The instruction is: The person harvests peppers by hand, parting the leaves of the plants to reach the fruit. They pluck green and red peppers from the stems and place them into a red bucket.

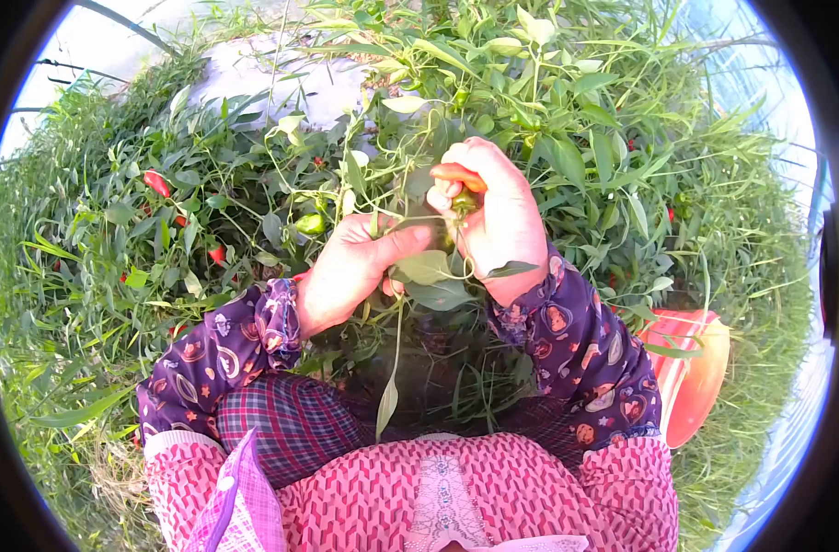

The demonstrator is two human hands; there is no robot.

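Note:
My right hand (507, 212) is closed around an orange-red chili pepper (458, 175). A dark green pepper (465, 201) shows just below it, at the fingers. To the left and slightly lower, my left hand (360, 262) pinches a leafy pepper plant stem, thumb pointing right. Broad leaves (426, 268) of that plant hang between the hands, partly hiding the left fingertips. A green pepper (311, 224) hangs beside the left wrist.
Red peppers (156, 183) hang in the dense foliage on the left. An orange-red container (700, 377) stands by the right elbow. Pale sheeting (281, 78) lies behind the plants, and tall grass (760, 267) grows on the right. Plaid-covered knees (291, 423) are close below the hands.

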